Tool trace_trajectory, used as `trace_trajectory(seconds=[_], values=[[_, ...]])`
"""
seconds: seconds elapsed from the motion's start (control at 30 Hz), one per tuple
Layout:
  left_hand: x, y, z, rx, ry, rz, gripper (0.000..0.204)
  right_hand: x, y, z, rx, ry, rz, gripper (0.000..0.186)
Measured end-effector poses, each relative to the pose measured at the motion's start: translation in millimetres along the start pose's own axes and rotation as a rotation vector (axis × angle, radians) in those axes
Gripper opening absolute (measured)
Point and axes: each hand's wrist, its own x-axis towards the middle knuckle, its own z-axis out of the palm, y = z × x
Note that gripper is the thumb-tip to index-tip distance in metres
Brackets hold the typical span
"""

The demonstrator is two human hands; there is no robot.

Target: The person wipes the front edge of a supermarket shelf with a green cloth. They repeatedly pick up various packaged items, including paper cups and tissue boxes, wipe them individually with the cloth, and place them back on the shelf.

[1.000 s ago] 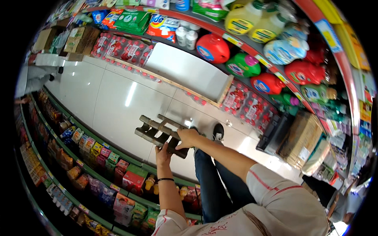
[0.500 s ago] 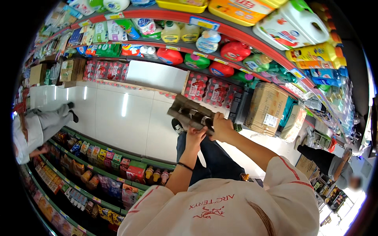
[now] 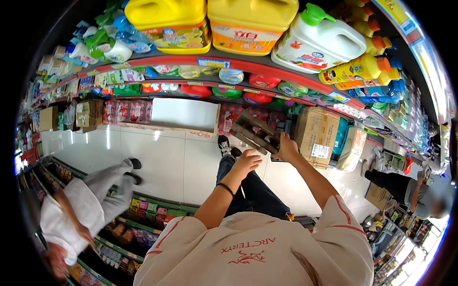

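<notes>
My right hand (image 3: 287, 148) grips the right end of a dark brown tray-like holder (image 3: 245, 129) with hollow compartments. The holder is tilted in front of me, above the floor and near the low shelf. My left hand (image 3: 247, 162) is just below the holder's near edge, apart from it, with its fingers loosely bent and nothing visible in them. Behind the holder are shrink-wrapped packs of red-capped bottles (image 3: 230, 116), partly covered by it.
A white-lined open tray (image 3: 183, 114) lies left of the bottle packs. Cardboard boxes (image 3: 317, 136) stand at the right. Detergent jugs (image 3: 253, 24) line the upper shelf. A person in white (image 3: 78, 209) is close by at the left; another person (image 3: 398, 190) stands at the far right.
The holder has moved right, and my left hand has come off it while my right hand keeps hold. The person in white has come nearer. My view has shifted toward the upper shelf.
</notes>
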Motion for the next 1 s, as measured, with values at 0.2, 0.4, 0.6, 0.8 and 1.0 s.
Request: trace_trajectory(seconds=[0.2,0.4,0.6,0.8,1.0], values=[[-30.6,45.5,-89.1,0.211,-0.018,0.162,0.035,68.2,5.4,-0.5,-0.12,0.036,-0.1,0.114],[-47.5,66.8,-85.5,0.052,0.468,0.179,0.037,114.9,7.6,-8.9,-0.145,0.033,-0.178,0.114],[-36.2,10.0,-73.6,-0.047,0.462,0.159,0.037,148.5,29.7,-16.0,-0.2,0.031,-0.25,0.116],[-41.0,-38.3,-52.6,-0.119,0.464,0.154,0.043,181.9,59.6,-24.5,-0.196,-0.05,-0.218,0.122],[-52.9,-44.9,-42.8,-0.259,0.529,0.19,0.039,193.8,67.6,-30.6,-0.253,-0.089,-0.163,0.126]])
